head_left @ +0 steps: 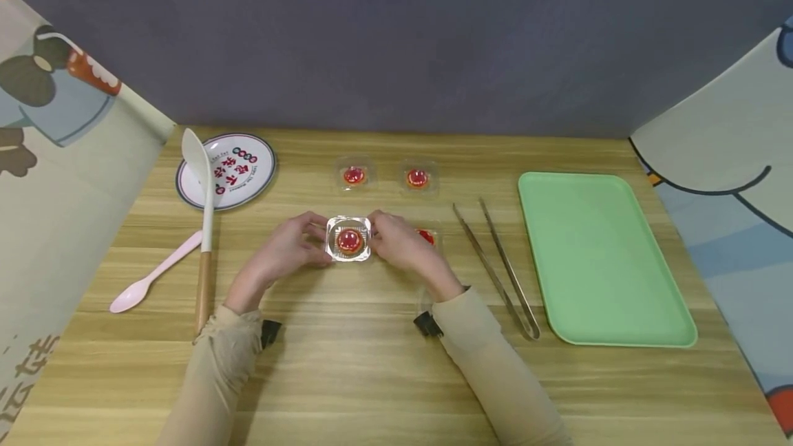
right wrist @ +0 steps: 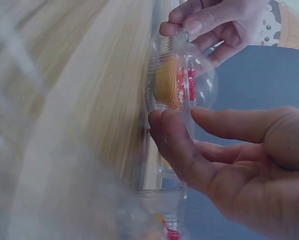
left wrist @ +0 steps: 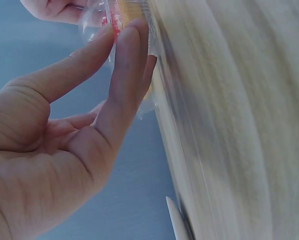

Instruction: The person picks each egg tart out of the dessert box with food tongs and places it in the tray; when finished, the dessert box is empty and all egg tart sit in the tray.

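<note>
A small red-topped tart (head_left: 350, 241) sits inside a clear plastic box (right wrist: 204, 75) with a domed lid, held close over the wooden table. My left hand (head_left: 288, 245) pinches the box's left edge between thumb and fingers. On the opposite side, the thumb and fingertips of my right hand (head_left: 401, 243) grip the right edge. Seen from the right wrist, the tart has a fluted yellow side (right wrist: 165, 82) under its red topping. Another boxed tart (head_left: 425, 235) is partly hidden behind my right hand.
Two more boxed tarts (head_left: 354, 176) stand farther back. Clear plastic (head_left: 425, 300) shows beside my right wrist. Metal tongs (head_left: 502, 270) and a green tray (head_left: 610, 253) lie at right. At left are a patterned plate (head_left: 257, 181), a wooden-handled white spatula (head_left: 207, 226) and a pink spoon (head_left: 138, 290).
</note>
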Tool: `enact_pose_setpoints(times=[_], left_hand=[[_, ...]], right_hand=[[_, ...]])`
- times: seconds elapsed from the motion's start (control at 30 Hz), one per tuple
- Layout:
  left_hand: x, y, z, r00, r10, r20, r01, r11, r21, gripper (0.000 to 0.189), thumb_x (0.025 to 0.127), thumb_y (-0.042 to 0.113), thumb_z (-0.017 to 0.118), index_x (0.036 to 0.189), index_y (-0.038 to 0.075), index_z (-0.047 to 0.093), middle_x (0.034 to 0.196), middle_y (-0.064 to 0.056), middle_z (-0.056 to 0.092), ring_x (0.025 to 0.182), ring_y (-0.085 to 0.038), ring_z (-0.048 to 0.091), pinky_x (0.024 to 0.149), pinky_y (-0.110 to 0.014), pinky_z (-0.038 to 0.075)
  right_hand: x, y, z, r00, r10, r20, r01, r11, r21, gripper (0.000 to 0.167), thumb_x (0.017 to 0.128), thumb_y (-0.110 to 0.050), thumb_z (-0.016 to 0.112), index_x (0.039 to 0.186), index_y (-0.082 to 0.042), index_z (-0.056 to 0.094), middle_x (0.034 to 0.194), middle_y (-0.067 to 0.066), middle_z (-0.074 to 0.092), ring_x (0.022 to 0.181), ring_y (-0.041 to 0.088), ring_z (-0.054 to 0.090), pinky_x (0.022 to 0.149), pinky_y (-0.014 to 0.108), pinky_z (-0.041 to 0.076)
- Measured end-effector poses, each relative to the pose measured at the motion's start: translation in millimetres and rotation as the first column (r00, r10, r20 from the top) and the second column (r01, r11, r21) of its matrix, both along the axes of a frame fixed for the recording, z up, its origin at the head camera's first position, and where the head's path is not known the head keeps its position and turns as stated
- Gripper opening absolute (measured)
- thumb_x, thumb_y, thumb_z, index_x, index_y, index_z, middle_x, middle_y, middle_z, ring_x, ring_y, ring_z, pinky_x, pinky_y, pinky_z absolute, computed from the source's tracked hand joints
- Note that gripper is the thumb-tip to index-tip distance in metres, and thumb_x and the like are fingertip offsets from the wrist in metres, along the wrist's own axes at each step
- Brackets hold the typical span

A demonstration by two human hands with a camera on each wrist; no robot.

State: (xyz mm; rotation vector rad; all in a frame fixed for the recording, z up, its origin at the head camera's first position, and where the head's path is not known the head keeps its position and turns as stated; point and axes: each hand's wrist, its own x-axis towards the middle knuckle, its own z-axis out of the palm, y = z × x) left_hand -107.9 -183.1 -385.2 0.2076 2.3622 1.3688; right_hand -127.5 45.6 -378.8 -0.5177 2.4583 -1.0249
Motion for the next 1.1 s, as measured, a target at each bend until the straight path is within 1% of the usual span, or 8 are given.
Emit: enact_pose_setpoints(times=[0.2, 0.3, 0.43, 0.57, 0.63, 0.83, 0.93, 1.1], left_hand=[[-0.1, -1.0, -0.4, 1.0, 0.004, 0.022, -0.005, 1.0, 0.015, 0.066, 0.085, -0.01, 0.082, 0.143, -0.015, 0.049, 0.126, -0.032, 0.067, 0.102, -0.038, 0.073, 0.096, -0.047, 0.063], [-0.3, -1.5, -1.2, 1.0, -0.008, 0.018, 0.007, 0.999, 0.036, 0.065, 0.085, -0.011, 0.081, 0.142, -0.015, 0.049, 0.123, -0.032, 0.068, 0.101, -0.039, 0.073, 0.095, -0.047, 0.064], [-0.2, -0.7, -0.5, 1.0, -0.026, 0.001, 0.026, 0.998, 0.049, 0.064, 0.086, -0.012, 0.08, 0.141, -0.014, 0.048, 0.119, -0.031, 0.069, 0.1, -0.04, 0.074, 0.094, -0.047, 0.064], [0.1, -0.5, 0.3, 1.0, -0.026, -0.007, 0.026, 0.998, 0.052, 0.063, 0.086, -0.011, 0.081, 0.14, -0.012, 0.049, 0.118, -0.031, 0.07, 0.1, -0.04, 0.074, 0.093, -0.047, 0.064], [-0.2, -1.2, 0.2, 1.0, -0.021, -0.003, 0.021, 0.998, 0.054, 0.062, 0.086, -0.011, 0.081, 0.14, -0.012, 0.049, 0.12, -0.032, 0.069, 0.098, -0.039, 0.074, 0.092, -0.045, 0.065], [-0.7, -2.7, -0.5, 1.0, -0.015, 0.003, 0.015, 0.998, 0.062, 0.062, 0.083, -0.014, 0.081, 0.139, -0.015, 0.053, 0.134, -0.034, 0.06, 0.089, -0.033, 0.076, 0.082, -0.036, 0.067], [-0.9, -2.1, 0.1, 1.0, -0.016, 0.016, 0.015, 0.998, 0.057, 0.064, 0.084, -0.013, 0.081, 0.141, -0.016, 0.052, 0.134, -0.034, 0.061, 0.089, -0.032, 0.076, 0.082, -0.033, 0.067], [-2.3, -1.6, -1.2, 0.999, -0.019, 0.027, 0.018, 0.998, 0.056, 0.068, 0.086, -0.011, 0.08, 0.145, -0.017, 0.048, 0.131, -0.033, 0.063, 0.096, -0.035, 0.074, 0.088, -0.036, 0.066]], right_hand=[[-1.9, 0.3, -1.4, 0.999, -0.017, 0.028, 0.018, 0.999, -0.034, 0.04, 0.1, 0.003, 0.067, 0.138, 0.012, 0.057, 0.126, 0.025, 0.072, 0.119, 0.037, 0.069, 0.103, 0.039, 0.06], [-2.0, 0.8, -1.1, 0.999, -0.021, 0.039, 0.022, 0.999, -0.041, 0.041, 0.1, 0.003, 0.069, 0.138, 0.012, 0.057, 0.126, 0.025, 0.072, 0.119, 0.037, 0.07, 0.102, 0.039, 0.061], [-1.7, 1.5, 0.0, 0.999, -0.036, 0.041, 0.038, 0.998, -0.052, 0.036, 0.099, 0.006, 0.069, 0.133, 0.011, 0.061, 0.123, 0.024, 0.073, 0.115, 0.036, 0.071, 0.099, 0.037, 0.062], [-1.0, 1.5, 2.1, 0.999, -0.038, 0.017, 0.039, 0.998, -0.044, 0.033, 0.099, 0.006, 0.069, 0.131, 0.01, 0.063, 0.121, 0.024, 0.073, 0.113, 0.036, 0.071, 0.098, 0.038, 0.062], [-0.5, 0.9, 2.9, 0.999, -0.035, 0.007, 0.036, 0.999, -0.038, 0.032, 0.099, 0.006, 0.068, 0.13, 0.01, 0.063, 0.121, 0.024, 0.073, 0.113, 0.036, 0.071, 0.097, 0.039, 0.062], [0.1, 1.0, 3.4, 0.999, -0.03, 0.013, 0.03, 0.999, -0.01, 0.03, 0.101, 0.005, 0.065, 0.13, 0.01, 0.064, 0.117, 0.019, 0.07, 0.109, 0.032, 0.067, 0.097, 0.038, 0.061], [-0.9, 1.0, 2.6, 1.0, -0.022, 0.017, 0.023, 1.0, -0.016, 0.031, 0.101, 0.006, 0.063, 0.132, 0.011, 0.063, 0.12, 0.02, 0.07, 0.113, 0.033, 0.067, 0.101, 0.038, 0.06], [-3.6, 1.0, 0.7, 0.999, -0.008, 0.037, 0.009, 0.999, -0.04, 0.037, 0.102, 0.007, 0.062, 0.138, 0.014, 0.058, 0.129, 0.026, 0.069, 0.123, 0.037, 0.067, 0.107, 0.038, 0.058]])
